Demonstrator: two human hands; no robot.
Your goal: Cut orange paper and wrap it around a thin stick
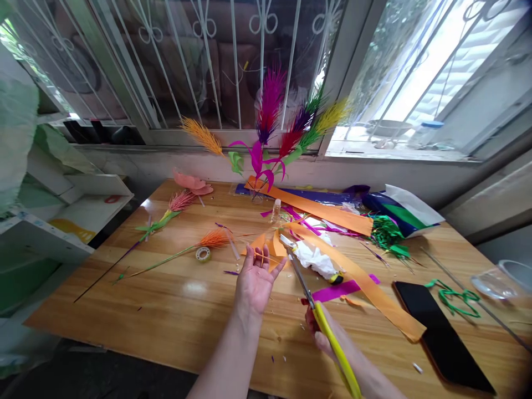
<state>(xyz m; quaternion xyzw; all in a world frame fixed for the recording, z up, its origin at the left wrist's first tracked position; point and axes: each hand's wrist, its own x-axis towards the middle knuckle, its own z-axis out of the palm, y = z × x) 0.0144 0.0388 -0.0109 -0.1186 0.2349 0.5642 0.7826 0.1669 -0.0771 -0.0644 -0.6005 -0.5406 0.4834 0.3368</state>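
My left hand is palm up over the middle of the table, its fingers partly curled. A thin orange paper strip runs across those fingers, held loosely in them. My right hand grips a pair of scissors with long yellow handles. The scissors' dark blades point away from me, their tips close to my left thumb. Behind my left hand lies folded orange paper. A long orange paper band stretches to the right, past crumpled white paper and a magenta strip.
Finished paper stems, one orange-tipped and one pink-tipped, lie left of a tape roll. A vase of colourful plumes and a small bottle stand at the back. A black phone and green cord are right.
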